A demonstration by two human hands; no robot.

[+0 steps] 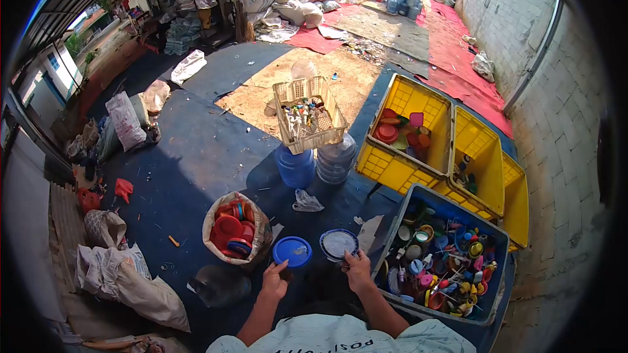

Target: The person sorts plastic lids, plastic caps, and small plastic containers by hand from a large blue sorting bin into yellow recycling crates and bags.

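My left hand pinches the lower edge of a round blue lid, which has a pale patch on its face. In my right hand is a second round lid, whitish in the middle with a dark blue rim. Both lids are held up side by side, a little apart. To the left of the blue lid stands an open sack holding red, orange and blue lids. Near my right hand, a large blue crate holds many mixed plastic caps and small pieces.
Yellow crates with plastic pieces stand to the right, before a block wall. Ahead, a cream basket of small items rests on water jugs. Filled sacks lie at the left.
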